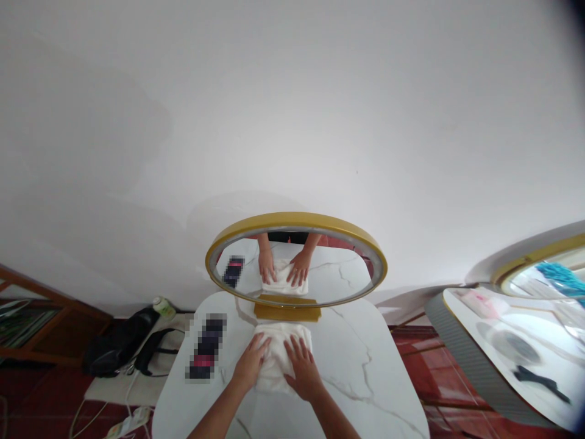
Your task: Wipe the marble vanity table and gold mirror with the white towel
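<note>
A white folded cloth lies on the white marble-patterned table, just in front of the mirror's gold base. My left hand rests on the cloth's left edge, its fingers stretched out. On the right side of the cloth, my right hand lies flat with fingers spread. Neither hand grips the cloth. The oval gold-framed mirror behind it reflects both hands and the cloth.
A blurred-out dark rectangular object lies at the table's left. A black bag, a bottle and a power strip are on the floor. At right stands a second table with a mirror. A white wall rises behind.
</note>
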The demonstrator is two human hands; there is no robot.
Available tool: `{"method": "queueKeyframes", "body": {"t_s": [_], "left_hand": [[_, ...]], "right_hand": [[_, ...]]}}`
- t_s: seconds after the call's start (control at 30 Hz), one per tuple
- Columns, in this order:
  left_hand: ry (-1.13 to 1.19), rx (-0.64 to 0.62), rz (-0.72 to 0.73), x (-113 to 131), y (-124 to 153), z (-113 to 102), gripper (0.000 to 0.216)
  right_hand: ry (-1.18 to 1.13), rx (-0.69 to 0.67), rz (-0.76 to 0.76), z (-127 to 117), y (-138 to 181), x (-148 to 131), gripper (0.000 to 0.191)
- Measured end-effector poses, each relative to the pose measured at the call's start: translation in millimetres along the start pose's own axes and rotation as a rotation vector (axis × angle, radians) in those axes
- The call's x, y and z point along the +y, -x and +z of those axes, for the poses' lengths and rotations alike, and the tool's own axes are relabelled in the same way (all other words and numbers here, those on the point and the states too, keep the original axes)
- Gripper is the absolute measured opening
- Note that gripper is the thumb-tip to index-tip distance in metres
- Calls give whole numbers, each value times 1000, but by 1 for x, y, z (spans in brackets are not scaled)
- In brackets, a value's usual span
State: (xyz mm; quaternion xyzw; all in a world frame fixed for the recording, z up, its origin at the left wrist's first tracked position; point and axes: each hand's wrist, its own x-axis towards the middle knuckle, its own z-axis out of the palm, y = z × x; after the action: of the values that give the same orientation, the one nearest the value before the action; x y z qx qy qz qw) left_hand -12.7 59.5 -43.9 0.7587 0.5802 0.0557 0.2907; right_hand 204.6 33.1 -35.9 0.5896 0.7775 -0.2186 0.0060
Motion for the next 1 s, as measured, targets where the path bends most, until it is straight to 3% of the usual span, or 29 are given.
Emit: {"method": "queueKeyframes", "body": {"t_s": [0.2, 0.37, 0.5, 0.63, 0.7, 0.8, 0.9, 1.0], "left_hand": [[30, -5, -4, 2, 0, -1, 75], [-6, 66, -20, 9, 13, 3, 72], [-43, 128, 4, 11, 43, 18, 69], [-42, 146, 35, 5, 84, 39, 70], [-43, 71, 57, -1, 103, 46, 71], [-40, -84, 46, -11, 119, 50, 73], [-21, -154, 60, -18, 122, 49, 75], [-22, -147, 75, -19, 119, 47, 76]], "right_hand": [[36, 50, 2, 7, 2, -1, 88], [65, 122, -20, 11, 14, -6, 89], [69, 150, -53, 23, 37, -4, 90], [74, 152, -121, 60, 66, 4, 93], [98, 168, -146, 84, 80, 7, 87], [144, 265, -57, 111, 96, 9, 65], [165, 234, -115, 118, 101, 14, 59], [182, 190, -204, 113, 95, 23, 58]]}}
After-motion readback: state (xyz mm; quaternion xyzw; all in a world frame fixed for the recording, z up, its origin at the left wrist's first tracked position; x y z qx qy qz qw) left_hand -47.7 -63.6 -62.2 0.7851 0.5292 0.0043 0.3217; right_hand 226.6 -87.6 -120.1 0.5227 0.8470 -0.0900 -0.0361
